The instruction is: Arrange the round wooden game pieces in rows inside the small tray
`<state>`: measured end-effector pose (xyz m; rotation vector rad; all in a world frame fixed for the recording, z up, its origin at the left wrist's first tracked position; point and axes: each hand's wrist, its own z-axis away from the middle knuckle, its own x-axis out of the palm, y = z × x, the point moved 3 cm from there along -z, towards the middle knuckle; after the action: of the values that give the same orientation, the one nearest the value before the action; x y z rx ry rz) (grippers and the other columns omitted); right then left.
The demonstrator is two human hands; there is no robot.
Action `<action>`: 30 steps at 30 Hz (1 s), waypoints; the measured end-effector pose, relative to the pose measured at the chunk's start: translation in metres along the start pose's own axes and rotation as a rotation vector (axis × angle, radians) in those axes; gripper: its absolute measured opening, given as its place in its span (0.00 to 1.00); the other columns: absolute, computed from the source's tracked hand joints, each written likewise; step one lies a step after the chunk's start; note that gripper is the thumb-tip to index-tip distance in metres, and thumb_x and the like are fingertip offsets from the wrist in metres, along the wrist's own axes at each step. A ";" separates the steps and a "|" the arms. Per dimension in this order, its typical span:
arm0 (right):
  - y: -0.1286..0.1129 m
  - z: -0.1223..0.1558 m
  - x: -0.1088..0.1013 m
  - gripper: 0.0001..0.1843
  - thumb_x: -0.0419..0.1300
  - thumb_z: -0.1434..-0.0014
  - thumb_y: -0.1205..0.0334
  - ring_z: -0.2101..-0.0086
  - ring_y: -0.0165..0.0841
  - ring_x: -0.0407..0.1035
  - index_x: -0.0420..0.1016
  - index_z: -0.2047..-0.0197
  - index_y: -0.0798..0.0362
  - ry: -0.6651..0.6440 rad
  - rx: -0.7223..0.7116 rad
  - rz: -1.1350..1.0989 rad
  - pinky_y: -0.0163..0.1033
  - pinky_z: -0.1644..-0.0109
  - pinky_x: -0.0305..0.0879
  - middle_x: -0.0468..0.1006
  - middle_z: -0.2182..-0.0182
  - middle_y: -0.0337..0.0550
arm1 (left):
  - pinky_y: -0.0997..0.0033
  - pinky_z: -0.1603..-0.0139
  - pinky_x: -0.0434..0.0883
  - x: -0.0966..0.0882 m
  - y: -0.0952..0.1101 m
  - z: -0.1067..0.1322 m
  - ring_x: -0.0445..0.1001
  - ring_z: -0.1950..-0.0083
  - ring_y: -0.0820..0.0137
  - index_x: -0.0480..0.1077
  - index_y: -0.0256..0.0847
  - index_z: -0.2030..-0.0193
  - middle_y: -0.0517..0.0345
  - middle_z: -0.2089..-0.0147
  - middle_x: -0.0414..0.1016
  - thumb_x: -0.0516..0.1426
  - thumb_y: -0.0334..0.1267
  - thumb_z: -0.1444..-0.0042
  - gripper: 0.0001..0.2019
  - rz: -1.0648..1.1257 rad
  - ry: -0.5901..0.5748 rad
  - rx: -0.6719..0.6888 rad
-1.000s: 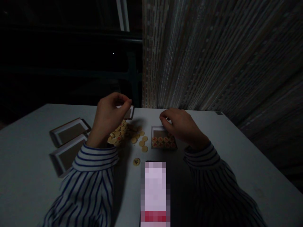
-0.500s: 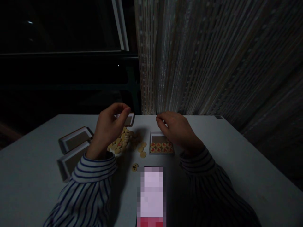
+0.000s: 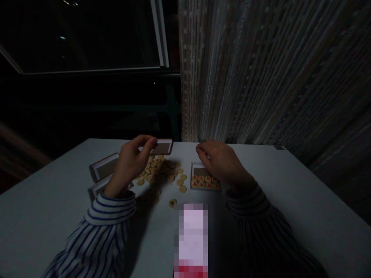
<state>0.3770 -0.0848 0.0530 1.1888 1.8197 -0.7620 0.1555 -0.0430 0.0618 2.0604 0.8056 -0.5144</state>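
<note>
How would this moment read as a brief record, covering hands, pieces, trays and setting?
Left hand: raised by the loose pieces, thumb and fingertip together; whether it holds anything is unclear
Right hand: above the partly filled tray, fingers curled; whether it holds anything is unclear
Red-marked pieces: two visible rows along that tray's near side
Dark-marked piece: face up, apart from the loose pieces
Other trays: two at left, one farther back
Setting: white table, hanging curtain, dim light
</note>
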 end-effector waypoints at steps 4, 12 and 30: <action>-0.002 -0.001 0.002 0.14 0.47 0.37 0.62 0.62 0.34 0.68 0.73 0.60 0.53 -0.002 -0.009 0.019 0.37 0.59 0.57 0.77 0.64 0.45 | 0.75 0.71 0.68 -0.009 -0.026 0.005 0.73 0.65 0.69 0.72 0.41 0.64 0.56 0.65 0.77 0.51 0.47 0.44 0.14 0.074 0.045 -0.102; -0.005 -0.002 0.004 0.14 0.47 0.37 0.62 0.61 0.35 0.69 0.73 0.60 0.54 -0.007 0.001 0.029 0.37 0.59 0.57 0.77 0.63 0.45 | 0.76 0.71 0.70 -0.014 -0.061 0.015 0.74 0.66 0.71 0.71 0.38 0.63 0.53 0.64 0.77 0.54 0.46 0.47 0.14 0.191 0.141 -0.190; -0.008 -0.003 0.018 0.12 0.51 0.39 0.62 0.65 0.35 0.71 0.74 0.61 0.55 0.070 -0.008 0.058 0.37 0.62 0.61 0.78 0.66 0.44 | 0.68 0.58 0.68 0.001 -0.114 0.043 0.74 0.63 0.67 0.72 0.39 0.64 0.55 0.65 0.77 0.53 0.44 0.44 0.12 -0.048 0.114 -0.026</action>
<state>0.3652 -0.0776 0.0391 1.2712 1.8353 -0.6877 0.0735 -0.0285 -0.0267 2.0649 0.9264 -0.4134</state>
